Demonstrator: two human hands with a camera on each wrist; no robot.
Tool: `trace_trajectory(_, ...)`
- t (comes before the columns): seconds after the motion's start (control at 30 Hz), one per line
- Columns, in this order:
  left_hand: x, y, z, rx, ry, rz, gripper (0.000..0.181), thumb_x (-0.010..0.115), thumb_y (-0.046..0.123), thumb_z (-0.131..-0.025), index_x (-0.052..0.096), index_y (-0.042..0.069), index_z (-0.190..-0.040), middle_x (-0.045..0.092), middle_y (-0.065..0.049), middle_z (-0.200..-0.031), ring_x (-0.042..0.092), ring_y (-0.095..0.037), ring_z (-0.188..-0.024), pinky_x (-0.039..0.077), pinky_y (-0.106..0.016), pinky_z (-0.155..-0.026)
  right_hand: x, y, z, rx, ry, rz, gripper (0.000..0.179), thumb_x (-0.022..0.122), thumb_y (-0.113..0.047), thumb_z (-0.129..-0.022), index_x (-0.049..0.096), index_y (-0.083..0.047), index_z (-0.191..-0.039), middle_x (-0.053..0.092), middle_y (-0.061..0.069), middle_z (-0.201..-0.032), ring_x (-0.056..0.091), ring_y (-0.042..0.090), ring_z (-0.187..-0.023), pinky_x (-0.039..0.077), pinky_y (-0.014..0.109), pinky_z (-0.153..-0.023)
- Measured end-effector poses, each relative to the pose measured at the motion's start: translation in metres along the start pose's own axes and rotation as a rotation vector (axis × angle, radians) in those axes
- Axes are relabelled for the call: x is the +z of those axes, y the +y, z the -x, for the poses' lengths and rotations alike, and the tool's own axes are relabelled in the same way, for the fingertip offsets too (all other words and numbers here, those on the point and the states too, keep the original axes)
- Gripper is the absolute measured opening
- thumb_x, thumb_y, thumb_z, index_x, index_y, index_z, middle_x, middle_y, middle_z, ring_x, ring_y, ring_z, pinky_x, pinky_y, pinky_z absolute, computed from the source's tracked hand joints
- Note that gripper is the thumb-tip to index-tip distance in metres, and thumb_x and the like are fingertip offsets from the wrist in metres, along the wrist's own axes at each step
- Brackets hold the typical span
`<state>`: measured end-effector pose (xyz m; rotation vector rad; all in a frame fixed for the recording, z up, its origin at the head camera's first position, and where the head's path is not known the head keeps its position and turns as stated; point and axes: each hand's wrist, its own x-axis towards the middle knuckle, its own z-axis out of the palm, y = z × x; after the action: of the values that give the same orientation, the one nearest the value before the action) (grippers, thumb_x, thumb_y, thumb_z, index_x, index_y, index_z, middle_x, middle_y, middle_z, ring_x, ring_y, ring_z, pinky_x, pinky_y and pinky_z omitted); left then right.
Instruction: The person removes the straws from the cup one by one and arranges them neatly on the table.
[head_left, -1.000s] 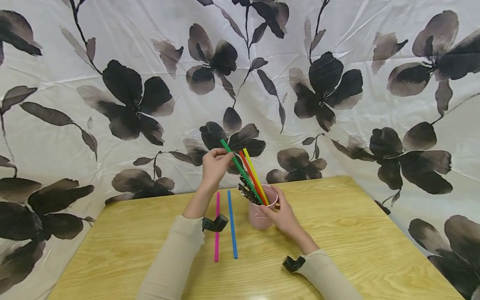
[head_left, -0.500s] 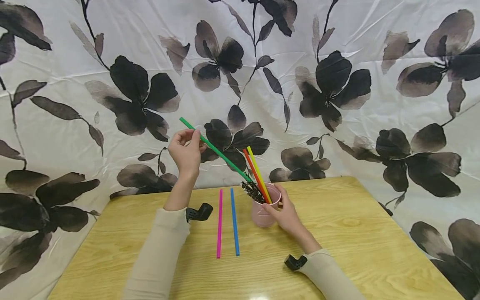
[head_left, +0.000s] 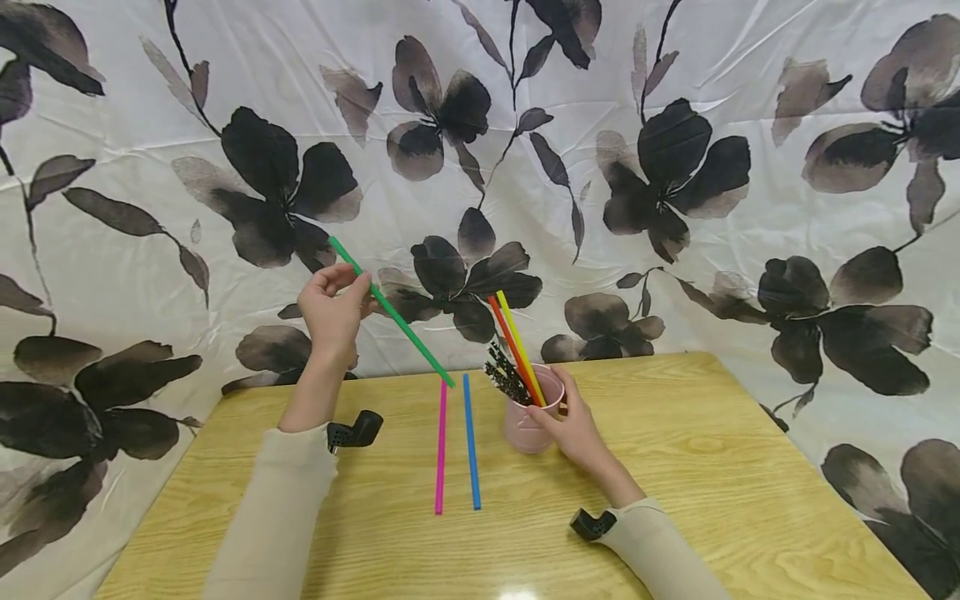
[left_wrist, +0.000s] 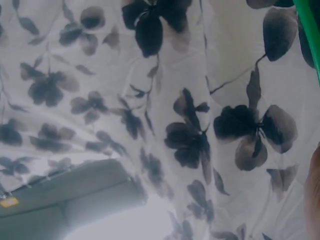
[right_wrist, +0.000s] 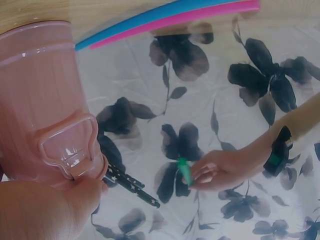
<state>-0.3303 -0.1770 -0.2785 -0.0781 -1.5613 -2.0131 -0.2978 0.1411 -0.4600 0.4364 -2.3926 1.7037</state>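
Observation:
My left hand (head_left: 332, 315) pinches a green straw (head_left: 411, 335) near its upper end. The straw slants down to the right in the air, apart from the cup. Around a pink cup (head_left: 524, 427) on the table, my right hand (head_left: 576, 429) holds the rim and side. A red straw (head_left: 513, 339), a yellow straw (head_left: 520, 342) and several black straws with white stars (right_wrist: 131, 186) stand leaning in it. Left of the cup, a blue straw (head_left: 472, 454) and a pink straw (head_left: 440, 458) lie side by side. Only a sliver of the left hand shows in the left wrist view.
The wooden table (head_left: 720, 467) reaches back to a white cloth (head_left: 555, 217) with dark flowers, which hangs behind it. A small black camera (head_left: 356, 429) sits on the left wrist, and another camera (head_left: 592, 525) on the right.
The left hand has drawn the green straw up out of the cup and carried it left. The right hand has stayed on the cup. The lying straws have not moved.

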Motion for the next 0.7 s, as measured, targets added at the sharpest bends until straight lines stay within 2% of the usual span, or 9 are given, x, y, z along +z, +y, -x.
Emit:
trace_trajectory(0.1,-0.010,-0.004,0.000,-0.050,-0.040,-0.065,0.032,0.067,0.007,-0.077,0.055,-0.001,-0.106,0.055,-0.014,-0.092,0.060,-0.018,-0.063,0.052,-0.035,-0.059,-0.001,-0.013,0.004,0.001,-0.015,-0.022,0.078,0.066,-0.035,-0.077,0.021,-0.016,-0.138,0.039,0.012,-0.129,0.043,0.030,-0.110,0.039,0.044,-0.085)
trace_trajectory(0.27,-0.025,-0.021,0.002,-0.115,-0.094,-0.165,0.037,0.068,0.012,-0.076,0.056,0.003,-0.110,0.059,-0.014,-0.093,0.062,-0.020,-0.072,0.051,-0.036,-0.060,-0.002,-0.025,0.008,0.002,-0.021,-0.033,0.078,0.066,-0.030,-0.079,0.020,-0.009,-0.138,0.037,0.017,-0.129,0.040,0.033,-0.113,0.038,0.047,-0.087)
trace_trajectory(0.5,-0.040,-0.050,0.016,-0.172,-0.139,-0.298,0.035,0.069,0.017,-0.076,0.061,0.005,-0.109,0.063,-0.008,-0.090,0.062,-0.015,-0.069,0.051,-0.035,-0.060,0.002,0.002,0.001,0.006,-0.004,0.011,0.079,0.065,-0.040,-0.076,0.021,-0.020,-0.138,0.040,0.006,-0.128,0.043,0.026,-0.111,0.041,0.041,-0.084)
trace_trajectory(0.7,-0.052,-0.081,0.022,-0.218,-0.213,-0.370,0.036,0.069,0.018,-0.076,0.061,0.004,-0.108,0.064,-0.007,-0.088,0.061,-0.014,-0.068,0.051,-0.038,-0.061,0.003,0.006,0.000,-0.002,0.014,0.001,0.079,0.066,-0.041,-0.075,0.022,-0.022,-0.138,0.040,0.004,-0.128,0.043,0.024,-0.112,0.040,0.044,-0.086)
